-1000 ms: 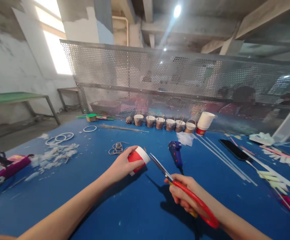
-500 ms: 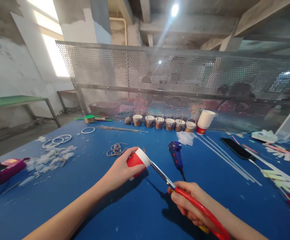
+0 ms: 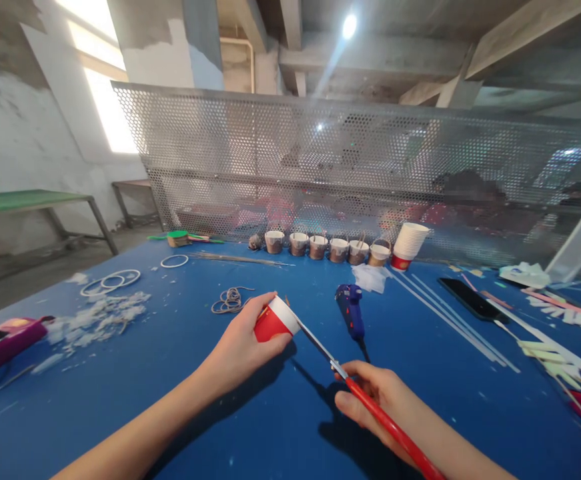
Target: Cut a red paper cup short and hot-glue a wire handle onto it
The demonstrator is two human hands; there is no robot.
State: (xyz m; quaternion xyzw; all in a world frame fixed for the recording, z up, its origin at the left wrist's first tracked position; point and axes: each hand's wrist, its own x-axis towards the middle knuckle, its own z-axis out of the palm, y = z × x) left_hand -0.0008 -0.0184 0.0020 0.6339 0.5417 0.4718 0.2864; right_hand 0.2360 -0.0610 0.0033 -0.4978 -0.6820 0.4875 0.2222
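Since a second ago, scissors [image 3: 350,383] gripped in my right hand [image 3: 377,403] meet the rim of the red cup [image 3: 275,320] at five o'clock (left hand [image 3: 240,347] clasping it above the blue table [image 3: 170,400]); next comes a steady snip.

Scissors [image 3: 320,347] — blades now at cup [image 3: 275,319] rim.

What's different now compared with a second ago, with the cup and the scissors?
The right hand brought the red-handled scissors forward: a second ago the blade tips stood clear of the red paper cup, now they meet its white rim. The left hand keeps the same hold on the cup, lying on its side. The blue glue gun and the row of small cups have not moved.
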